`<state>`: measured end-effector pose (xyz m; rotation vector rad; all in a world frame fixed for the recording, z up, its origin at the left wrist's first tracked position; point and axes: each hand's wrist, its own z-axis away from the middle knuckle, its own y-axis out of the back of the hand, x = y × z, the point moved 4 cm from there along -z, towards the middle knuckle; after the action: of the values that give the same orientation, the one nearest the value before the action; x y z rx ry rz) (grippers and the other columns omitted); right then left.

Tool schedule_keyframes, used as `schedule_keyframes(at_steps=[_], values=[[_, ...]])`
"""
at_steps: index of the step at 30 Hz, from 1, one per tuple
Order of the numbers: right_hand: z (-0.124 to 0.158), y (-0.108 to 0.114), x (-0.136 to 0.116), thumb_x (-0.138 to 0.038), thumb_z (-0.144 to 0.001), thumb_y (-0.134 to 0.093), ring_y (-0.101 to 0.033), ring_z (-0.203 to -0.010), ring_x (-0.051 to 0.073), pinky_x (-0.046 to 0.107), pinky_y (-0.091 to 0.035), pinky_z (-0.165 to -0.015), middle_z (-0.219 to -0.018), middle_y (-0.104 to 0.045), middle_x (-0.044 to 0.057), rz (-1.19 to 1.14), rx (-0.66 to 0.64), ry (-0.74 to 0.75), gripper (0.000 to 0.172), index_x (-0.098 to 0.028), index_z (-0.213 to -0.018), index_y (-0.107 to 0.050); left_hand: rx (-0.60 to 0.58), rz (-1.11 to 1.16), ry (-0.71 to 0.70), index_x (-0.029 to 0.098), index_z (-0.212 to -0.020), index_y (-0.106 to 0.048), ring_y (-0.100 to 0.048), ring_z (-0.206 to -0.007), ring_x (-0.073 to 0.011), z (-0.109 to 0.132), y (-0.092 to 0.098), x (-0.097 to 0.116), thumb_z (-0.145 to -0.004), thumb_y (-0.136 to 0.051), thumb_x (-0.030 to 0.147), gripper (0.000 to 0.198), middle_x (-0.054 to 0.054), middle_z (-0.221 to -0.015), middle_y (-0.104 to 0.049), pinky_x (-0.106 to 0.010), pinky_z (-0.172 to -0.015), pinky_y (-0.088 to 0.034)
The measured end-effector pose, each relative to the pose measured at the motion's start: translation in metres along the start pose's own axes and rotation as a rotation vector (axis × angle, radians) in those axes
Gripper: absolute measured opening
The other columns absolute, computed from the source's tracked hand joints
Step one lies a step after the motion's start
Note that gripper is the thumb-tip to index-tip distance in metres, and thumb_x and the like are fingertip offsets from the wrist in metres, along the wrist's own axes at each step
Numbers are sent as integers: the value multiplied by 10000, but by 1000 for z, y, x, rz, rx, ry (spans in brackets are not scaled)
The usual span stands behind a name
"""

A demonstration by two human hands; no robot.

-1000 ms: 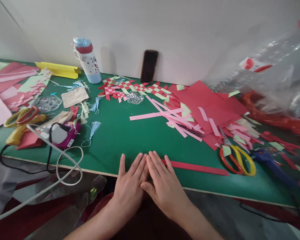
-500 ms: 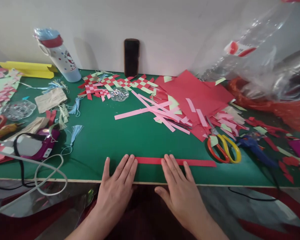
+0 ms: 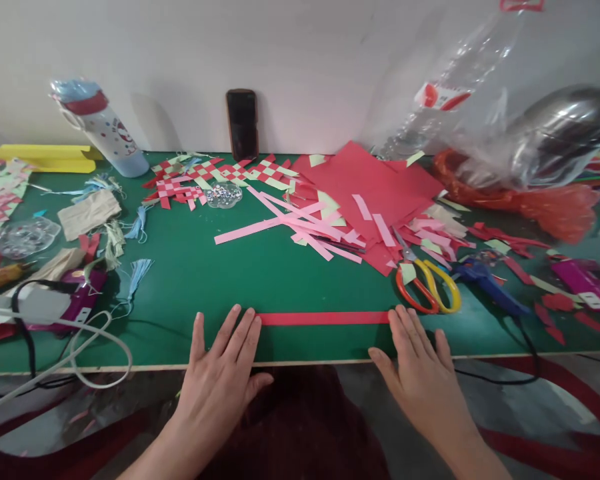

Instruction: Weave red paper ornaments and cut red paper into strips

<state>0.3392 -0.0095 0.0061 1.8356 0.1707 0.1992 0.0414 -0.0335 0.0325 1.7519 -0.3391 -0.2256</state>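
A long red paper strip (image 3: 325, 319) lies flat across the green tabletop near its front edge. The fingertips of my left hand (image 3: 225, 360) press on its left end, fingers stretched out and spread. Over the strip's right end lie the fingers of my right hand (image 3: 420, 360), extended, with the thumb held apart. Both strip ends are hidden under the fingers. Beyond it rests a loose pile of pink paper strips (image 3: 307, 221). Scissors (image 3: 425, 280) with red and yellow handles lie just past my right hand, a scrap of pale green paper on them.
Red paper sheets (image 3: 375, 180) and woven paper pieces (image 3: 237, 172) lie at the back. A phone (image 3: 243, 125) and a bottle (image 3: 103, 130) stand by the wall. To the right is a blue glue gun (image 3: 493, 287); cables (image 3: 87, 363) and tassels (image 3: 139, 277) lie left.
My right hand has slid right along the red strip, from near its middle to its right end. My left hand stays on the left end. The camera view has shifted slightly.
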Motion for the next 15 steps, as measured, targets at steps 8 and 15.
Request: schedule_keyframes(at_steps=[8, 15], values=[[-11, 10, -65, -434, -997, -304, -441, -1352, 317, 616, -205, -1112, -1445, -497, 184, -62, 9, 199, 613, -121, -1523, -260, -1, 37, -168, 183, -1438, -443, -348, -1416, -247, -24, -9, 42, -879, -393, 707, 768, -66, -1509, -446, -505, -1209, -143], [-23, 21, -126, -477, -989, -341, -401, -1375, 331, 611, -204, -1116, -1470, -457, 200, -137, -4, 377, 604, -63, -1418, -441, 8, -25, -172, 224, -1467, -405, -305, -1432, -215, -18, -25, 35, -981, -283, 568, 608, 20, -1538, -397, -481, -1207, -145]])
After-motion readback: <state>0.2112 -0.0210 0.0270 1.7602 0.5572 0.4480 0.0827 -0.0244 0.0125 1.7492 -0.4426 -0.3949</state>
